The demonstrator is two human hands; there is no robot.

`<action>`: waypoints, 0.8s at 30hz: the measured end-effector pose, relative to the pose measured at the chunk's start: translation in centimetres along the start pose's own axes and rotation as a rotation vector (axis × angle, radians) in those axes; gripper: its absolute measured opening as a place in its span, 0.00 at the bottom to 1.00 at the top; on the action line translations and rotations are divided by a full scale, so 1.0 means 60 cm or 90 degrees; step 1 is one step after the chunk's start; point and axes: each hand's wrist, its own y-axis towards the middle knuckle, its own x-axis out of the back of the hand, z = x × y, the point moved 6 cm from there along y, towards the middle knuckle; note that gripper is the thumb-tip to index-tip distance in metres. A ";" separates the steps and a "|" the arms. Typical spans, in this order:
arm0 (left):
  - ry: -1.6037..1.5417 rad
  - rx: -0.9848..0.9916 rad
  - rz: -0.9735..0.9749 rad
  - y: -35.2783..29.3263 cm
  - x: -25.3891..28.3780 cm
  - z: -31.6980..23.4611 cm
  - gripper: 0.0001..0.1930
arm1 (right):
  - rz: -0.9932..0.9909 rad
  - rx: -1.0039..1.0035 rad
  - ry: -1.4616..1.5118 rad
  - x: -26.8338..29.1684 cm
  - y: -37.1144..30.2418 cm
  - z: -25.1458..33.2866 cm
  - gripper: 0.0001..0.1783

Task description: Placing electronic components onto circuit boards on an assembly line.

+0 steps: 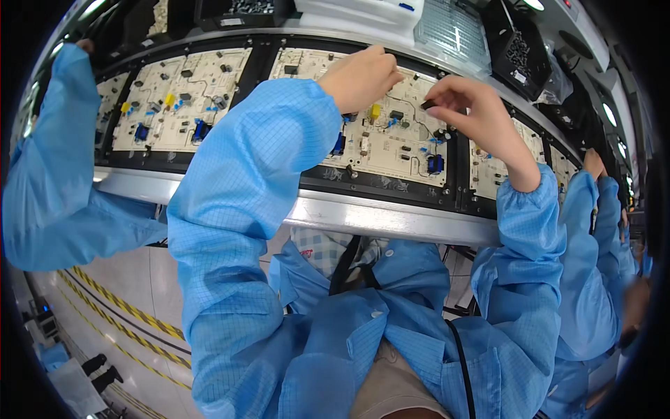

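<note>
A cream circuit board point(380, 157) lies in a black frame in front of me, fitted with blue, black and yellow components. My left hand point(363, 78) reaches over its far part, fingers bent together and turned down toward it; whatever they hold, if anything, is hidden. Just above the board's right side, my right hand point(478, 112) pinches a small black component point(428, 105) between thumb and fingertip. A yellow component point(375, 110) stands on the board below my left hand. At the board's near right corner sits a dark blue component point(435, 164).
More boards lie in the line, one at left point(167, 126) and one at right point(485, 171). A metal rail point(398, 216) borders the near side. Beyond are a black bin point(497, 59) of small parts and a clear ridged tray point(453, 31). Co-workers' blue sleeves point(52, 153) flank me.
</note>
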 end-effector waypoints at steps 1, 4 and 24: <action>0.002 0.002 0.000 0.001 0.002 0.001 0.12 | -0.004 -0.007 -0.005 0.013 -0.009 -0.007 0.10; 0.019 0.014 0.004 0.004 0.000 0.010 0.12 | -0.077 -0.006 -0.030 0.054 -0.036 -0.029 0.10; -0.193 -0.094 -0.067 -0.021 0.074 -0.001 0.15 | -0.198 -0.036 0.062 0.173 -0.093 -0.205 0.09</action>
